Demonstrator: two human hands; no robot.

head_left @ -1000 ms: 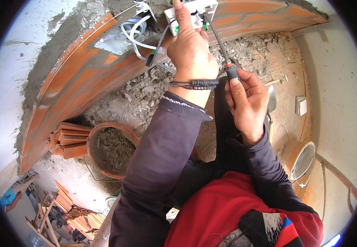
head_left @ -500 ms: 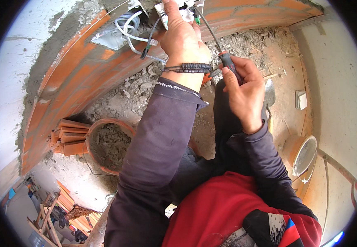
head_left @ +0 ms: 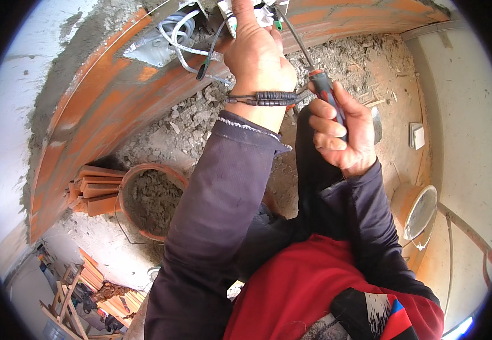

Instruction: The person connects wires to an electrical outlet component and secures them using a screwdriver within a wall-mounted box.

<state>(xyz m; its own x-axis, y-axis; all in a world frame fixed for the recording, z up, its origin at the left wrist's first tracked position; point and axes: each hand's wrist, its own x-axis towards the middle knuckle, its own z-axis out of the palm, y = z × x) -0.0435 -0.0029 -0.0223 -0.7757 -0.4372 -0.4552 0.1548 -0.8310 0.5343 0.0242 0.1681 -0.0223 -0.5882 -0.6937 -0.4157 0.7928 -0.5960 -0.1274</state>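
Observation:
My left hand [head_left: 257, 56] is closed on a white electrical fitting [head_left: 227, 11] at the top of the picture, its thumb along the front. Part of the fitting lies beyond the picture's upper edge. A small green piece [head_left: 279, 25] shows at its right side. In my right hand [head_left: 342, 127] is a screwdriver [head_left: 329, 97] with a black, grey and red handle, its fingers wrapped round it. The shaft slants up left to the fitting; whether the tip sits in a screw is too small to tell. White cables [head_left: 178, 42] and a dark wire [head_left: 203, 71] hang left of my left hand.
Orange hollow-brick wall [head_left: 87, 113] with mortar runs along the left and top. Rubble [head_left: 192, 122] lies at its foot. A bucket of mortar [head_left: 152, 201] stands beside stacked tiles [head_left: 99, 190]. At right are another bucket [head_left: 421, 209] and a small white square plate [head_left: 417, 136].
My right hand has shifted slightly right and down, and its grip has turned, with the fingers now curled round the screwdriver handle. My left hand and the fitting have moved a little right.

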